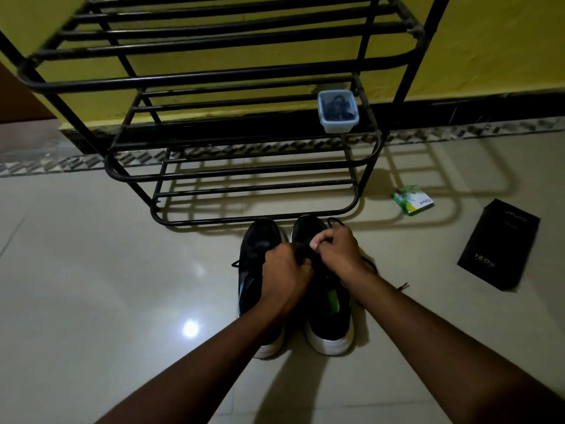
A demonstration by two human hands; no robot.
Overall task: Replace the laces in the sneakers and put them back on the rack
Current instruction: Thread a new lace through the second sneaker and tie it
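Hands: my left hand (286,270) and right hand (334,250), fingers curled, pinch a black lace (303,251) over one sneaker (321,319).
Rack (183,80): just ahead; I judge for easy return.

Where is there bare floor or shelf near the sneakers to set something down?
Widest bare floor lies left of the sneakers. The rack shelves are bare beside the tub. Right is crowded: lace, green packet, black box.
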